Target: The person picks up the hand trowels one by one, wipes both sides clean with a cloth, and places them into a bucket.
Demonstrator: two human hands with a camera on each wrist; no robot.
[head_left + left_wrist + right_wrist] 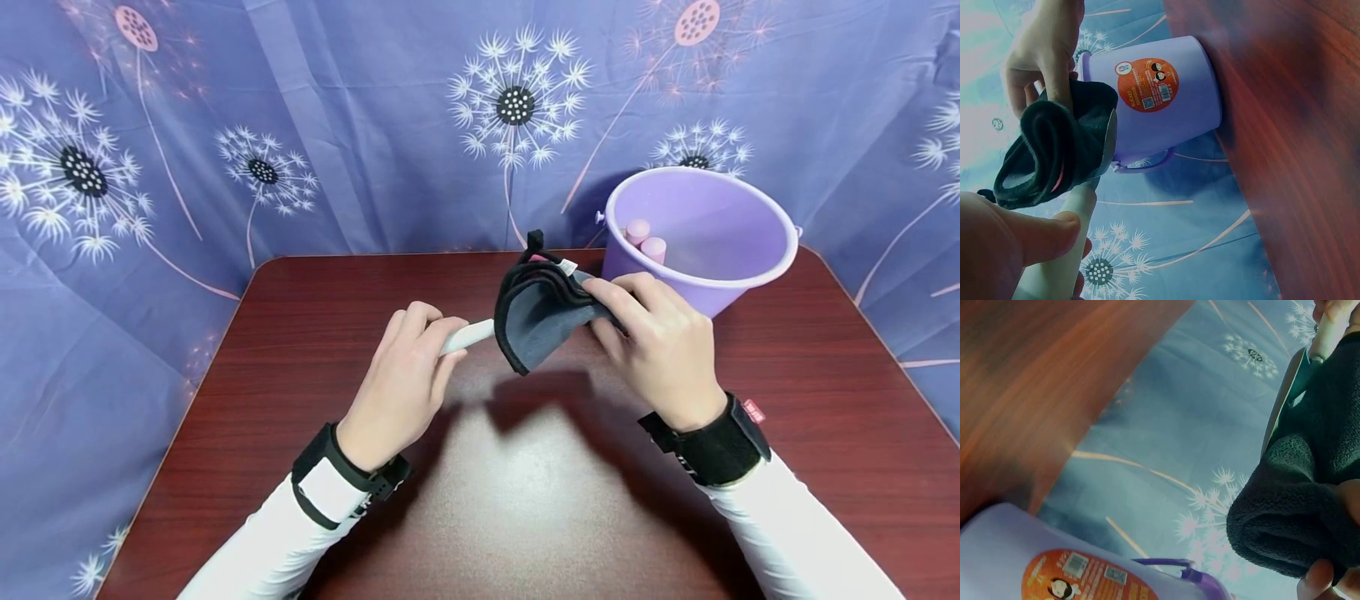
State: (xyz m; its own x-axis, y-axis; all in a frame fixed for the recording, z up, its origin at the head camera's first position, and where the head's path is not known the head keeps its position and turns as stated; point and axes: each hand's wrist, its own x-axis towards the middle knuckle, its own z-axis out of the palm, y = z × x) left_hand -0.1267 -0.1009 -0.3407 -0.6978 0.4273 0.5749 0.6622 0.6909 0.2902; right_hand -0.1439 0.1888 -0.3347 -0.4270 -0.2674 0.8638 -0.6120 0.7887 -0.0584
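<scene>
My left hand [401, 379] grips the pale handle of a knife [470, 336], thumb along its side. In the right wrist view the blade of the knife [1280, 406] shows at the edge of a dark grey cloth [1285, 519], which covers much of it. The cloth [536, 321] has black edging, a small white tag and a hanging loop, and is folded over the blade. My right hand [663, 350] pinches the folded cloth between thumb and fingers from the right. Both hands are raised over the table, with shadows below.
A purple bucket [720, 208] stands at the table's back right, close behind my right hand. Two pink rounded ends [654, 249] show inside it. The red-brown wooden table [300, 300] meets a blue dandelion-print curtain [360, 167] at the back.
</scene>
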